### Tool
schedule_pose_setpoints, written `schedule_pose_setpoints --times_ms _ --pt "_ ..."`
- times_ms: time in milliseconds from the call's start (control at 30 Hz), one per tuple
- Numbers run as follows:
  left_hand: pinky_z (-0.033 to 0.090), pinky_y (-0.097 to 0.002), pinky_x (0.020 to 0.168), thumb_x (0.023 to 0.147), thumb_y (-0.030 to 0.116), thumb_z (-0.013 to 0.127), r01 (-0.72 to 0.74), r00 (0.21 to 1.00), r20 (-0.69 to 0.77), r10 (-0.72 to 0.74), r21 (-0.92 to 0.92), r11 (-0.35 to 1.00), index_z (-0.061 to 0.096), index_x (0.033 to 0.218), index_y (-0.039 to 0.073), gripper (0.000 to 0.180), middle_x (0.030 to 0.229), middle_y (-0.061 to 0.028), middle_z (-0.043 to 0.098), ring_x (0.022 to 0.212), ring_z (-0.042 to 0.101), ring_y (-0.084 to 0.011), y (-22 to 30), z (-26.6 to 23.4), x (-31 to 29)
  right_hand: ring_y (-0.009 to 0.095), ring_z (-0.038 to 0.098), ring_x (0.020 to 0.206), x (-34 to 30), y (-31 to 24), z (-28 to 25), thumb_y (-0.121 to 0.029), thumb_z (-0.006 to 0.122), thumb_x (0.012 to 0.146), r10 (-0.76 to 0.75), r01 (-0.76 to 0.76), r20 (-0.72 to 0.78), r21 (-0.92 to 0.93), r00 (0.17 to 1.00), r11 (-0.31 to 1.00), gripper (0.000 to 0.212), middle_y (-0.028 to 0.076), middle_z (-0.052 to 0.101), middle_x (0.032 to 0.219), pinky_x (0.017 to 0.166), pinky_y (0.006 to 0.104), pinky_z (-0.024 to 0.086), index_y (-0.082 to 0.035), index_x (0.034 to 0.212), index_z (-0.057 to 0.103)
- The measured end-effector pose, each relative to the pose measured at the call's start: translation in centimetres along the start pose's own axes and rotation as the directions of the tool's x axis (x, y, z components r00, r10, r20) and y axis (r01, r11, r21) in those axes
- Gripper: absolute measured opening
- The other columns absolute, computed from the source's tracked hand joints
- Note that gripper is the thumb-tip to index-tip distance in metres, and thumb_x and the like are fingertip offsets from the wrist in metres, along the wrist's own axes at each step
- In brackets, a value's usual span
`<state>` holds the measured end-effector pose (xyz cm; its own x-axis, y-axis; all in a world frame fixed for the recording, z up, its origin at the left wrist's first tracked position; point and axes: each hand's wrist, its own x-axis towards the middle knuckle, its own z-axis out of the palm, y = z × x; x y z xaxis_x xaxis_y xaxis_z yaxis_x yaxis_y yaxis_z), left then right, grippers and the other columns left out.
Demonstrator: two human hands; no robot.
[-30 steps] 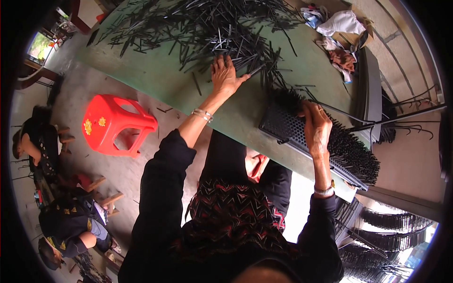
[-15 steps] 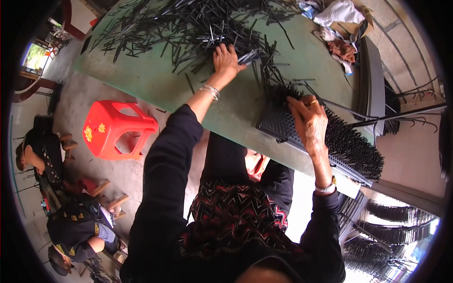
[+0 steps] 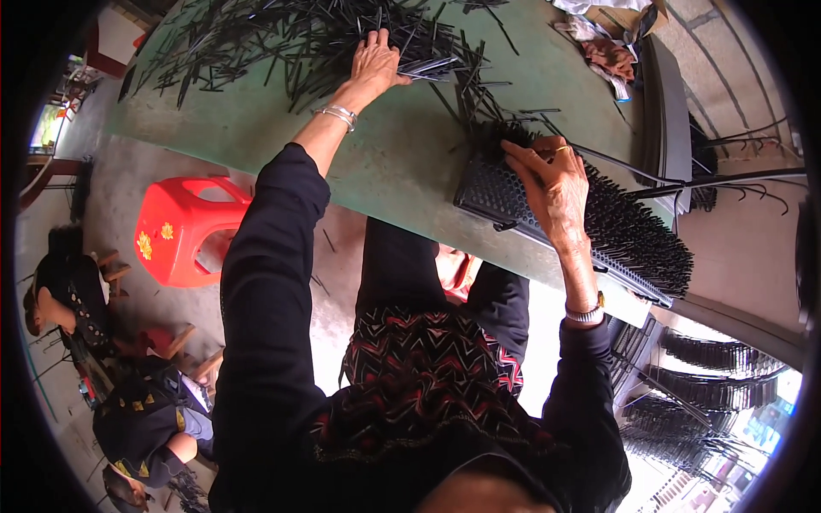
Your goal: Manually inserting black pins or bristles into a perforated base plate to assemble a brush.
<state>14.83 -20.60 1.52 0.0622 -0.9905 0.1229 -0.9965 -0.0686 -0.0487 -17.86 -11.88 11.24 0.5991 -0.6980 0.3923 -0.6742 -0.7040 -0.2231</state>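
Note:
A loose heap of thin black sticks [image 3: 286,47] covers the far part of the green table [image 3: 385,162]. My left hand [image 3: 375,70] lies on the heap's near edge, fingers stretched out and touching the sticks. At the table's near right edge sits a black perforated rack [image 3: 494,190], packed with upright black pins [image 3: 641,235] over most of its length. Above the rack's left part, my right hand [image 3: 560,195] has thumb and fingers pinched together. Whatever is between those fingertips is too small or hidden to make out.
A red plastic stool [image 3: 167,239] stands on the floor at left. Two people [image 3: 141,419] sit farther left. Grey panels [image 3: 663,111] and crumpled cloth [image 3: 611,60] lie at the table's right end. A black rod [image 3: 727,178] juts in there. Black racks [image 3: 714,389] are stacked lower right.
My left hand has shifted left and farther out over the heap of sticks. My right hand stays pinched at the rack's left part. The whole view has shifted slightly.

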Motion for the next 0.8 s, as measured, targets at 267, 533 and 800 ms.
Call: schedule_pose_setpoints --times_ms 267,533,800 --pt "0.041 -0.0437 0.1 0.071 0.042 0.078 0.039 0.991 0.13 -0.025 -0.107 0.993 0.056 0.12 0.0 0.068 0.125 -0.016 0.054 0.123 0.046 -0.0314 -0.5 1.2 0.3 0.022 0.058 0.085 -0.6 0.2 0.8 -0.016 0.071 0.083 -0.007 0.005 -0.066 -0.031 0.998 0.999 0.026 0.004 0.059 0.096 0.078 0.0348 0.047 -0.019 0.109 0.072" --pt "0.046 -0.0456 0.095 0.07 0.033 0.075 0.046 0.982 0.187 -0.018 -0.146 0.988 0.068 0.098 -0.002 0.046 0.12 -0.0252 0.058 0.117 0.052 -0.0399 1.2 0.8 0.6 0.021 0.059 0.087 -0.6 0.0 0.7 -0.014 0.07 0.084 0.002 -0.005 -0.037 -0.083 0.999 0.997 0.026 0.004 0.06 0.097 0.079 0.0347 0.047 -0.016 0.11 0.071" --pt "0.048 -0.0408 0.094 0.07 0.035 0.076 0.078 0.966 0.258 -0.027 -0.191 0.978 0.068 0.108 0.007 0.048 0.118 -0.0184 0.063 0.115 0.056 -0.0341 1.5 0.1 0.8 0.017 0.061 0.084 -0.8 -0.2 -0.2 -0.003 0.063 0.088 0.213 -0.167 -0.142 0.28 0.967 0.945 0.021 0.007 0.063 0.095 0.077 0.0273 0.049 -0.007 0.107 0.071"
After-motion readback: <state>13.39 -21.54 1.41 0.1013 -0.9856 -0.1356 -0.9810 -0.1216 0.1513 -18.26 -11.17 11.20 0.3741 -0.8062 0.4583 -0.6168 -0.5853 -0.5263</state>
